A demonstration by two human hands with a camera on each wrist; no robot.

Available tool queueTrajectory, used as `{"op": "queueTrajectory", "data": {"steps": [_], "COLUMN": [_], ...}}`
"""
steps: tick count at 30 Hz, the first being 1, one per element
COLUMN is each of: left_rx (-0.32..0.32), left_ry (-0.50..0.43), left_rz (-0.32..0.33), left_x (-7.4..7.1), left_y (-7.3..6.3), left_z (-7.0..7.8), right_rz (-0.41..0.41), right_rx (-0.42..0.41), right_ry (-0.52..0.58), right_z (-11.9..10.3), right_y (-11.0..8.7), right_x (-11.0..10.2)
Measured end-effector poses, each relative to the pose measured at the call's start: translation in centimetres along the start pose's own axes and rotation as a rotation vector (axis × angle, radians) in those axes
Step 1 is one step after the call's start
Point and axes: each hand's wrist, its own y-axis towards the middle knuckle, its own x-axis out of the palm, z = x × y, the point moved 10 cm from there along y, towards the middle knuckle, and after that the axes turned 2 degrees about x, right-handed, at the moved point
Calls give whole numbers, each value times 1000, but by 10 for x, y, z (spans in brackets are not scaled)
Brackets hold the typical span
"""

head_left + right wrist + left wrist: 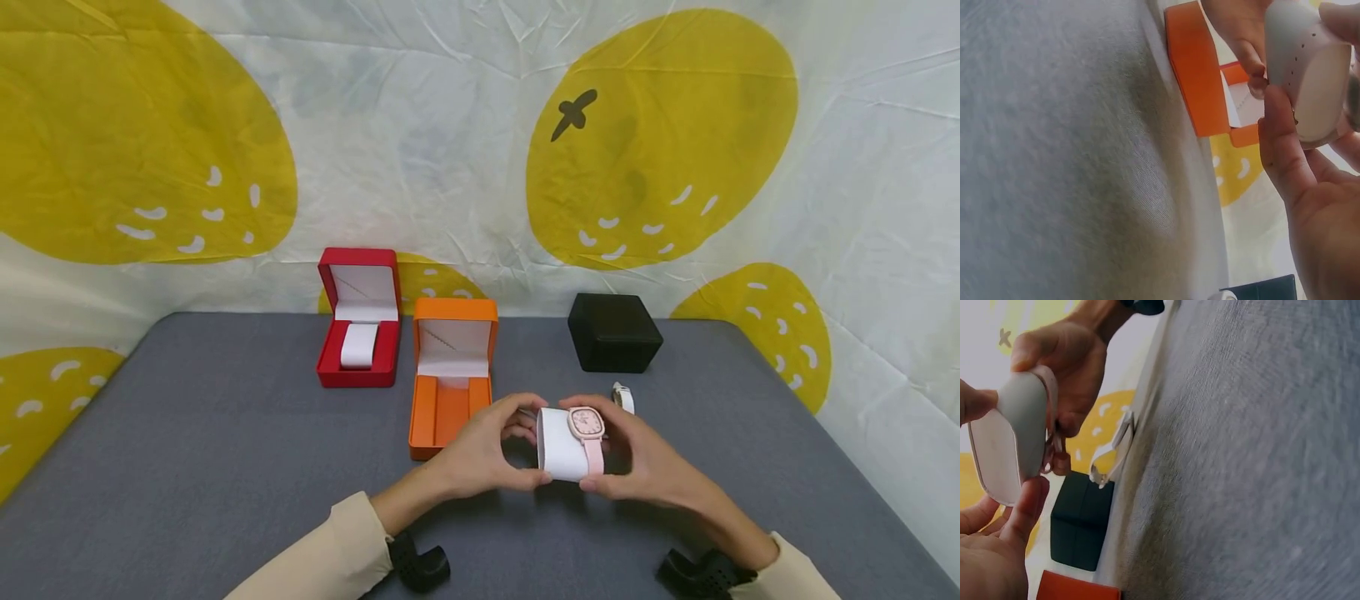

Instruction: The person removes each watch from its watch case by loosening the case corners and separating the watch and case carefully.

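Observation:
Between both hands, above the grey table, is a white watch cushion (561,454) with a pink watch (587,423) strapped round its right end. My left hand (480,450) grips the left end, thumb at the near side and fingers at the far side. With thumb and fingers my right hand (648,458) holds the right end, beside the pink strap. In the right wrist view a row of strap holes shows on the pink strap (1310,53). Just beyond the right hand lies a white-strapped watch (623,398), partly hidden by it.
An open orange watch box (425,412) with no cushion inside stands left of the hands. Behind it to the left, an open red watch box (327,367) contains a white cushion (358,346). A closed black box (615,333) sits at the back right, before a patterned cloth (450,150).

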Motion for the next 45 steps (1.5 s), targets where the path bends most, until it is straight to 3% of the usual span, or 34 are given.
{"op": "queueTrajectory", "data": {"steps": [15, 20, 26, 40, 45], "left_rx": [-28, -4, 7, 51, 56], "left_ry": [-83, -108, -120, -119, -111], "left_rz": [24, 18, 41, 58, 43], "left_x": [-6, -9, -20, -32, -32], "left_y": [0, 0, 0, -1, -1], "left_z": [-5, -2, 0, 9, 11], "right_rz": [39, 64, 83, 175, 178], "right_rx": [-76, -104, -159, -13, -74], "right_ry": [32, -3, 52, -24, 57], "right_z": [-4, -5, -3, 24, 27], "right_y": [-7, -7, -10, -21, -26], "right_x": [-25, -35, -50, -87, -100]}}
